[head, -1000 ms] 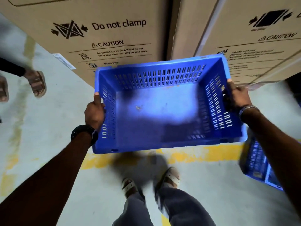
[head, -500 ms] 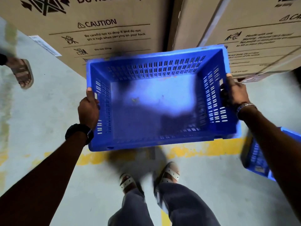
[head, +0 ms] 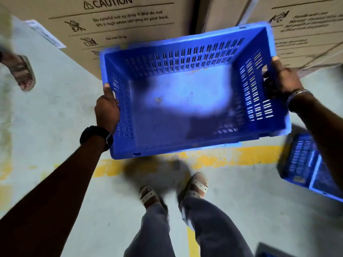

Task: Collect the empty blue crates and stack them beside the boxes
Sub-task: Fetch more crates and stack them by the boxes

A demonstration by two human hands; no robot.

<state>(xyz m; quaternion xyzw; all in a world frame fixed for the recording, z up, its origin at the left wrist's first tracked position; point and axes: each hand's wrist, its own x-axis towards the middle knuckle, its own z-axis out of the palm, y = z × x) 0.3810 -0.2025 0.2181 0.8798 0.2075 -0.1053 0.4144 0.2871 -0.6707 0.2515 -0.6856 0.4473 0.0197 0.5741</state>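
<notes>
The left hand [head: 107, 108] grips one short wall of the blue crate [head: 176, 110], thumb over its rim; the right hand [head: 280, 80] curls round the opposite wall. The empty crate hangs above the floor [head: 55, 112] and a yellow line [head: 258, 154], close to the cardboard boxes [head: 126, 25]. A second blue crate [head: 304, 162] lies on the floor at the right.
</notes>
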